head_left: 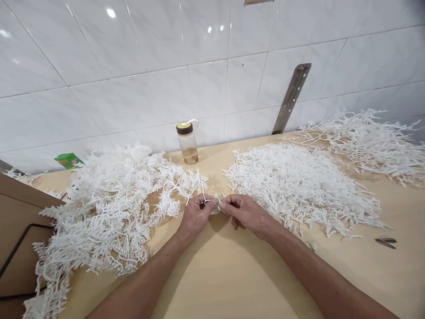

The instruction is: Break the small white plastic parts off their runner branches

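Note:
My left hand (198,213) pinches a white branching plastic sprig (215,204) between thumb and forefinger. From that hand a white stem runs up toward the large tangled heap of white branches (109,208) on the left. My right hand (245,212) meets it fingertip to fingertip, its thumb and forefinger closed on the other side of the same small piece. A dark spot shows by the left forefinger, too small to name. Just beyond the right hand spreads a pile of short white sprigs (302,181).
A bottle with a dark and yellow lid (187,144) stands near the tiled wall. More bare white branches (375,144) lie at the back right, small snips (386,243) at the right. A green box (68,161) sits back left; a brown board (20,235) borders the left side.

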Demonstrator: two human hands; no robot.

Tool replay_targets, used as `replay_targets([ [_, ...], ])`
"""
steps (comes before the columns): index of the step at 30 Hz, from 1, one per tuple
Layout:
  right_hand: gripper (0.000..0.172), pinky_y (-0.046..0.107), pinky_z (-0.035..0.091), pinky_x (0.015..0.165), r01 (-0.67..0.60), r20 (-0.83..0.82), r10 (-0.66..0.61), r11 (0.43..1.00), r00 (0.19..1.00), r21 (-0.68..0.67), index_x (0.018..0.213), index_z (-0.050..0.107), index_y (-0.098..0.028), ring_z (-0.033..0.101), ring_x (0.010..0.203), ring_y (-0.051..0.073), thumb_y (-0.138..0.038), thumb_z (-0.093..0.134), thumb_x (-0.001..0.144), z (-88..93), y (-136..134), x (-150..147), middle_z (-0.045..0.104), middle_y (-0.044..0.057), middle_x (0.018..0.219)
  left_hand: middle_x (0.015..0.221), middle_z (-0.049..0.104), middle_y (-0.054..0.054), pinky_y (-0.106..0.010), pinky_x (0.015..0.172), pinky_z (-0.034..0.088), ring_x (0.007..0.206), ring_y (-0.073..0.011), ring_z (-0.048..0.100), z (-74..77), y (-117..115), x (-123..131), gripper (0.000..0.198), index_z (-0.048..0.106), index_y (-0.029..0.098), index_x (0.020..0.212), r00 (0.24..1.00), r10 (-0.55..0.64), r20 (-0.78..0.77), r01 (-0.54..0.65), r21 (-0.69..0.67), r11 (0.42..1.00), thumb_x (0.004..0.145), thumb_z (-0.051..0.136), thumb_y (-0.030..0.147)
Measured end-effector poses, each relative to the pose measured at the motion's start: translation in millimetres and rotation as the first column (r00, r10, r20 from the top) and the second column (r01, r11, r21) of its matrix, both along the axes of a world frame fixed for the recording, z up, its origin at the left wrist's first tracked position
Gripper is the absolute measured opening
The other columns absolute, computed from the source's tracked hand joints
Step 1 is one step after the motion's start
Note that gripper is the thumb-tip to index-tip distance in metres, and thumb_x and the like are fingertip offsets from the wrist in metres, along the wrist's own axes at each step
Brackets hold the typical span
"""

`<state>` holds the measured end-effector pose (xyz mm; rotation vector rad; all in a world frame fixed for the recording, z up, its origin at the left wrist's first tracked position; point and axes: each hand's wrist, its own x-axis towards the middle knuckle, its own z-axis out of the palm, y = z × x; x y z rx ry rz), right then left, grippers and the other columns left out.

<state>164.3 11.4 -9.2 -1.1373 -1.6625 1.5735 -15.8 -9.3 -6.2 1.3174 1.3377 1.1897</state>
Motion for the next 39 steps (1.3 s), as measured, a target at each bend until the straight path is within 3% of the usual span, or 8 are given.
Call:
replay_targets([
  [12,0.034,0.023,0.023,0.045,-0.065,0.060,0.058,0.990,0.997,0.122,0.077,0.054,-0.020,0.031,0.048,0.008,-0.052,0.057,0.089,7.0,-5,-2,0.036,-0.006,0.058,0.057,0.058,0.000,-0.024,0.055,0.038,0.057,-0.0124,0.048,-1.1,3,2,0.027,0.069,0.016,0.069,0.997,0.075,-0.005,-0.075,0.002,0.997,0.071,0.073,0.042],
  [18,0.033,0.022,0.024,0.045,-0.127,0.033,0.124,0.988,0.992,0.090,0.081,0.058,-0.019,0.032,0.050,0.007,-0.051,0.060,0.087,14.0,-10,2,0.043,-0.005,0.061,0.056,0.053,0.003,-0.023,0.052,0.034,0.054,-0.0103,0.043,4.9,7,-11,0.032,0.066,0.015,0.068,0.972,0.234,-0.002,-0.234,0.002,0.972,0.073,0.073,0.046],
  [25,0.034,0.024,0.033,0.042,0.112,-0.105,-0.106,0.992,0.989,0.050,0.083,0.058,-0.020,0.038,0.045,0.009,-0.053,0.064,0.082,17.2,2,9,0.046,-0.005,0.061,0.056,0.047,0.003,-0.021,0.048,0.029,0.051,-0.0079,0.038,6.4,5,-12,0.040,0.068,0.014,0.075,0.985,0.080,0.152,-0.074,-0.043,0.996,0.071,0.075,0.054],
  [29,0.022,0.028,0.039,0.049,0.338,0.091,-0.379,0.893,0.921,0.299,0.086,0.063,-0.022,0.047,0.052,0.013,-0.043,0.064,0.081,15.3,9,15,0.059,0.000,0.067,0.051,0.038,0.006,-0.021,0.045,0.022,0.046,-0.0058,0.029,9.7,2,-9,0.041,0.068,0.015,0.072,0.988,0.057,0.144,-0.049,-0.058,0.997,0.071,0.076,0.054],
  [32,0.019,0.032,0.043,0.060,0.334,0.184,-0.462,0.816,0.867,0.472,0.094,0.068,-0.023,0.052,0.059,0.017,-0.035,0.060,0.083,16.5,8,16,0.062,0.002,0.068,0.049,0.035,0.007,-0.021,0.044,0.018,0.045,-0.0051,0.025,10.9,0,-6,0.040,0.068,0.015,0.073,0.991,0.031,0.131,-0.023,-0.063,0.998,0.071,0.076,0.054],
  [34,0.023,0.032,0.043,0.063,0.277,0.189,-0.392,0.852,0.900,0.445,0.099,0.070,-0.022,0.054,0.061,0.017,-0.038,0.058,0.085,19.9,4,15,0.063,0.002,0.069,0.049,0.038,0.006,-0.022,0.045,0.021,0.045,-0.0055,0.027,10.6,-2,-3,0.040,0.069,0.014,0.073,0.991,0.011,0.131,-0.005,-0.050,0.999,0.071,0.076,0.054],
  [37,0.032,0.028,0.039,0.056,0.116,0.150,-0.163,0.952,0.975,0.282,0.101,0.072,-0.022,0.050,0.057,0.014,-0.047,0.057,0.089,25.0,-2,11,0.060,0.001,0.067,0.053,0.046,0.004,-0.022,0.047,0.026,0.048,-0.0066,0.034,9.7,-4,1,0.039,0.070,0.014,0.074,0.989,-0.006,0.146,0.011,-0.034,0.999,0.070,0.077,0.053],
  [39,0.034,0.026,0.035,0.051,0.016,0.099,-0.035,0.982,0.995,0.188,0.101,0.073,-0.021,0.044,0.052,0.011,-0.049,0.057,0.089,25.8,-5,9,0.057,-0.001,0.063,0.056,0.051,0.003,-0.022,0.049,0.030,0.051,-0.0078,0.040,9.5,-5,2,0.038,0.070,0.014,0.074,0.985,-0.020,0.172,0.027,-0.039,0.999,0.070,0.078,0.051],
])
